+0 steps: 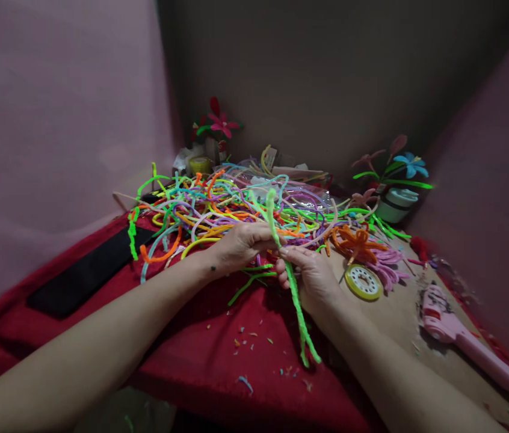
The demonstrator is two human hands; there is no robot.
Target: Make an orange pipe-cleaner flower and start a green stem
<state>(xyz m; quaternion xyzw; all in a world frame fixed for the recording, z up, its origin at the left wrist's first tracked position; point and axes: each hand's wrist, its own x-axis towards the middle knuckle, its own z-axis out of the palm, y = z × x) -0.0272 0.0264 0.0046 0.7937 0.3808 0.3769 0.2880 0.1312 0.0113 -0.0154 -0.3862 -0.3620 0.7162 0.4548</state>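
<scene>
Bright green pipe cleaners (pixel 296 300), twisted together along their length, run between my two hands above the front of the table. Their lower ends split in two near the table's front edge, and their upper ends fork above my fingers. My left hand (pixel 248 243) pinches the strands from the left, near the upper fork. Just below and to the right, my right hand (pixel 311 273) grips the same strands between thumb and fingers. Loose green pipe cleaners (pixel 249 282) lie on the red cloth behind my hands.
A heap of coloured pipe cleaners (pixel 209 216) covers the back. On the right are a yellow tape roll (pixel 363 282), an orange pipe-cleaner flower (pixel 356 243), a pink glue gun (pixel 471 343) and a potted blue flower (pixel 411 164). A black flat object (pixel 87 273) lies left; scraps dot the red cloth (pixel 200 367).
</scene>
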